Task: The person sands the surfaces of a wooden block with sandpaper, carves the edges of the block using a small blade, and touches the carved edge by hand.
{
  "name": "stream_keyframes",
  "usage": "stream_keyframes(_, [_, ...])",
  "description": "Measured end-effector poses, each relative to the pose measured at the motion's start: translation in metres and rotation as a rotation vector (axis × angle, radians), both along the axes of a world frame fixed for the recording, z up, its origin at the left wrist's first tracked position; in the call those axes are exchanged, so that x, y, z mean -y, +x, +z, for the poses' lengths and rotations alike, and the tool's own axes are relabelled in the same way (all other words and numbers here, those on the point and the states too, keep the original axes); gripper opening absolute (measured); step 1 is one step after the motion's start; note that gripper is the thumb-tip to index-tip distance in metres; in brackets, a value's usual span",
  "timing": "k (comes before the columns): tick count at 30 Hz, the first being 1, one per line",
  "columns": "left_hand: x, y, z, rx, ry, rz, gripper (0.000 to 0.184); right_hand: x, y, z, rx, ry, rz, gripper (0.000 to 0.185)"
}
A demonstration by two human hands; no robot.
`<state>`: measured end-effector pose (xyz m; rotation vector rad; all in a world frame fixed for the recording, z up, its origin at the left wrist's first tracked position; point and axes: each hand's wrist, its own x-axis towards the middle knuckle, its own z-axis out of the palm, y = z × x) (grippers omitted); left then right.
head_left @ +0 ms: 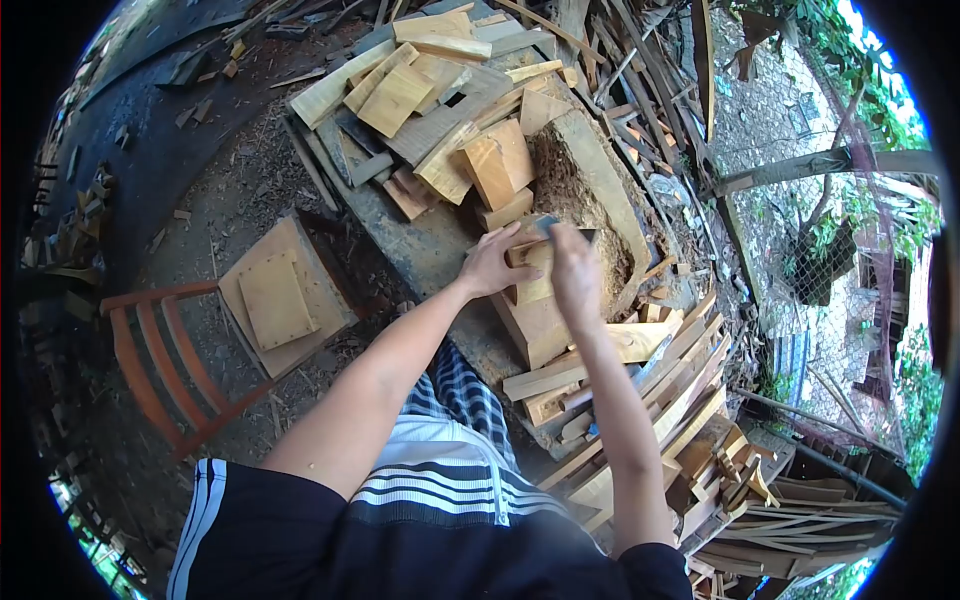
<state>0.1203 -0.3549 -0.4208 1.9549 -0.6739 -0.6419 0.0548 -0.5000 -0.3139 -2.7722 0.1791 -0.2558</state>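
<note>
My left hand [492, 262] is on a small wooden piece [530, 256] at the middle of the workbench, its fingers bent round the piece's edge. Close beside it on the right, my right hand [575, 268] is closed, slightly blurred, round something whose shape I cannot make out. A dark, flat edge shows between the two hands. Under them lies a thick wooden block [535, 325]. Just beyond and to the right is a large rough slab of wood [600, 180] with a crumbly, hollowed side.
Wood offcuts [395, 98] are piled on the bench's far end. Long strips [690, 370] lie to the right. A chair [168, 362] stands left, with a board [278, 300] on its seat. A wire fence [835, 250] runs at far right.
</note>
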Motion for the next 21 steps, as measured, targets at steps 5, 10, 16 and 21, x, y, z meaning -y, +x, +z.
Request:
stream_keyframes(5, [-0.001, 0.004, 0.012, -0.041, -0.020, -0.015, 0.082, -0.001, 0.004, 0.002, 0.052, -0.073, 0.122, 0.015])
stream_keyframes(10, [-0.003, -0.002, 0.009, -0.007, 0.028, 0.010, 0.089, 0.035, 0.038, 0.011, -0.379, -0.426, 0.094, 0.014])
stream_keyframes(16, [0.002, 0.003, 0.016, -0.025, 0.049, -0.057, 0.086, 0.026, 0.037, 0.028, -0.437, -0.306, 0.143, 0.015])
stream_keyframes(21, [-0.001, 0.003, -0.016, 0.016, -0.070, 0.009, 0.076, 0.002, 0.003, 0.003, 0.036, -0.110, 0.069, 0.007])
